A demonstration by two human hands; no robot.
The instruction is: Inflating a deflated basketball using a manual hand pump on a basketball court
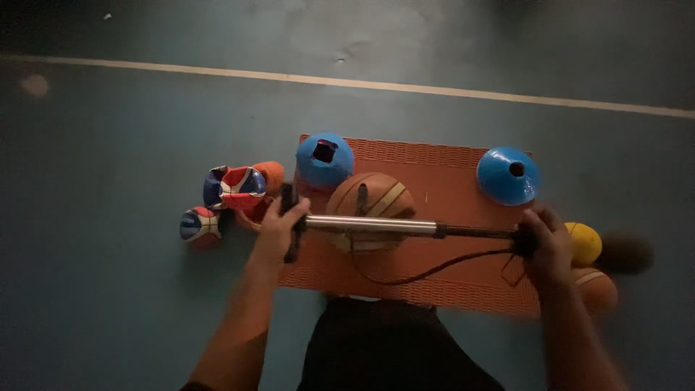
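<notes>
Metal pump [376, 226]: lies level over the basketball [371, 206] on the orange mat [441, 181].
Left hand [279, 232]: closed round the pump's black handle end.
Right hand [546, 242]: gripping the far end (hose dangling).

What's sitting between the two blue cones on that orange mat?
In the head view, only bare orange mat lies between the blue cones; the basketball sits just below that stretch.
</notes>
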